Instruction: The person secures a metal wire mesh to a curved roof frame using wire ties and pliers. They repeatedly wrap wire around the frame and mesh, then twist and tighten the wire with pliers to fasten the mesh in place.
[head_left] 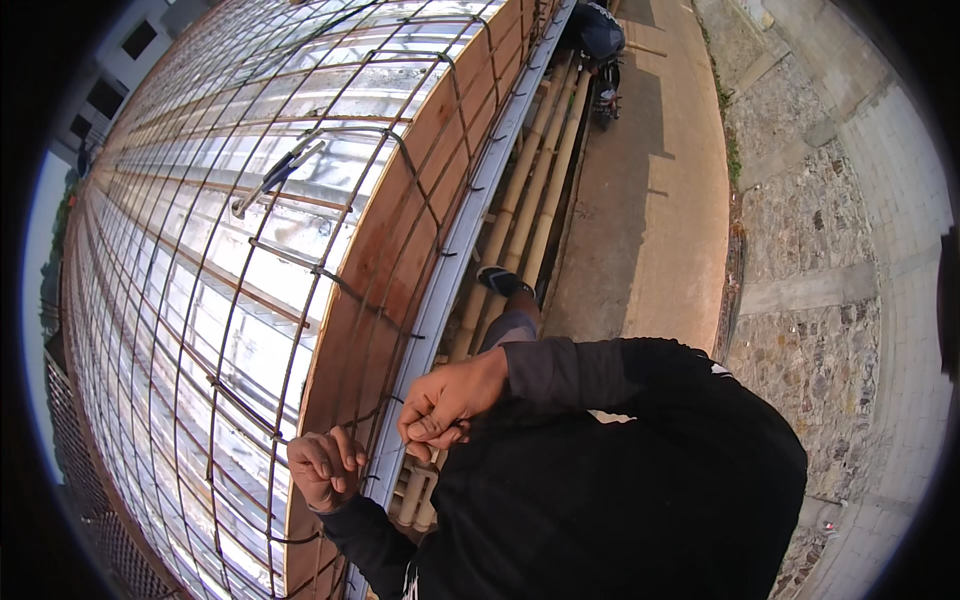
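Note:
My left hand (328, 467) is closed, its fingers curled, beside the outer edge of a rebar mesh (222, 290). Just to its right, my right hand (447, 402) is closed too, thumb and fingertips pinched together. Whatever either hand grips, if anything, is too small or hidden to make out. Both hands are over a reddish-brown wooden edge board (345, 335) and the grey metal strip (425, 330) along it. Farther off, a pincer-like hand tool (275, 180) with dark blue handles rests on the mesh.
Shiny corrugated metal sheets (270, 240) lie under the bars. Bent bar ends stick out over the board. Below are bamboo poles (540, 170), with my shoe (500, 281) over them. A concrete path (650, 220) runs beside a stone wall (810, 220); another person (597, 35) is far ahead.

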A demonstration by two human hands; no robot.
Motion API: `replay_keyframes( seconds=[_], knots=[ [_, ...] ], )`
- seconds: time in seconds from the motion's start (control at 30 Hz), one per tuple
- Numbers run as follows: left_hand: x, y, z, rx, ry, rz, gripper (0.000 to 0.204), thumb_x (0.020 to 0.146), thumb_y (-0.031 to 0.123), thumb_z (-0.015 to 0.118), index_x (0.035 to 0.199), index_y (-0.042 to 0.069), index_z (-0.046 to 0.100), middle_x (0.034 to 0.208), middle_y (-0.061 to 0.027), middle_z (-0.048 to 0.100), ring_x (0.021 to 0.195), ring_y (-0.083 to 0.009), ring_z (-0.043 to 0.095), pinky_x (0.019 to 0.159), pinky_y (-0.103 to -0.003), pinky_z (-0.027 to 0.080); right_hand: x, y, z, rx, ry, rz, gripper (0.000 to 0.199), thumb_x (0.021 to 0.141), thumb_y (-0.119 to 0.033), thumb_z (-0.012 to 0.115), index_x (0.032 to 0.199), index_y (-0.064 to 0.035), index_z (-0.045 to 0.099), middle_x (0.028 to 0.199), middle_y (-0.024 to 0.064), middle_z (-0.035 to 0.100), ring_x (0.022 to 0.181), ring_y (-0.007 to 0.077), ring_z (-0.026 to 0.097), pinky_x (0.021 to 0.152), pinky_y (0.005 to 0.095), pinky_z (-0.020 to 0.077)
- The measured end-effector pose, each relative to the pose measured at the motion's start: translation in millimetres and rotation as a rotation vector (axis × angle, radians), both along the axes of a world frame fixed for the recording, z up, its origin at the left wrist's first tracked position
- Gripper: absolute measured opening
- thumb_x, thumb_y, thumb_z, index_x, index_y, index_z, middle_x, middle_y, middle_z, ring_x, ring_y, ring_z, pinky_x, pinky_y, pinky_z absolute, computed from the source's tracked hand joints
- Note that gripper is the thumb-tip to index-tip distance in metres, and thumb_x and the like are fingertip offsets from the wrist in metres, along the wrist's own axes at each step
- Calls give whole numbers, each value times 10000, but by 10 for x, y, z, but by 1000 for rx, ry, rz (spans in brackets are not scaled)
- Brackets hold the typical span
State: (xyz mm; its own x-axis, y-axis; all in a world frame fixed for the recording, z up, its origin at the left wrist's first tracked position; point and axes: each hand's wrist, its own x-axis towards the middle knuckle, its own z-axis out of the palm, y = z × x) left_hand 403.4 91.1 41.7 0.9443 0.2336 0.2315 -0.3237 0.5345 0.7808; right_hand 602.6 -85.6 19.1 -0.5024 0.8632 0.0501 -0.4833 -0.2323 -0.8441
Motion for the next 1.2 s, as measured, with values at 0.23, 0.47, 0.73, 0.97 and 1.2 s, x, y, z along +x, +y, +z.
replay_keyframes(
  seconds=[0.23, 0.47, 0.73, 0.97, 1.2],
  knots=[
    [328, -395, 295, -559, -430, -125, 172, 947, 165, 662, 778, 147, 690, 644, 34, 684, 757, -118, 647, 681, -303, 535, -334, 121, -120, -148, 524, 137, 366, 1062, -331, 500, 1116, 21, 585, 602, -13, 476, 567, 79, 472, 585, 245, 422],
    [382, -97, 298, -572, -225, 220, 105, 1006, 103, 564, 1065, 141, 642, 849, 48, 599, 811, -105, 444, 602, -235, 366, -302, 289, -7, -40, -85, -482, 296, 1073, -296, 485, 1104, -20, 588, 802, 11, 609, 729, 76, 549, 650, 240, 448],
    [293, -84, 285, -537, -162, 425, 119, 977, 97, 583, 1084, 147, 604, 800, 63, 560, 778, -96, 447, 605, -234, 350, -380, 288, 220, 209, -667, -806, 303, 1020, -237, 576, 983, 59, 626, 825, 72, 657, 797, 146, 609, 723, 329, 496],
    [287, -10, 339, -524, -41, 247, 176, 949, 39, 566, 1078, 157, 589, 828, 49, 555, 748, -85, 450, 556, -227, 350, -333, 322, 215, -78, -211, -165, 319, 1034, -280, 571, 921, 13, 629, 776, 3, 580, 691, 81, 492, 660, 243, 417],
    [247, -25, 337, -511, -21, 474, 190, 936, -4, 524, 1062, 130, 570, 777, 36, 547, 712, -94, 460, 564, -239, 377, -240, 219, 540, 175, -626, -421, 316, 1056, -271, 527, 902, -13, 624, 763, -29, 548, 682, 49, 464, 641, 228, 414]
  ],
)
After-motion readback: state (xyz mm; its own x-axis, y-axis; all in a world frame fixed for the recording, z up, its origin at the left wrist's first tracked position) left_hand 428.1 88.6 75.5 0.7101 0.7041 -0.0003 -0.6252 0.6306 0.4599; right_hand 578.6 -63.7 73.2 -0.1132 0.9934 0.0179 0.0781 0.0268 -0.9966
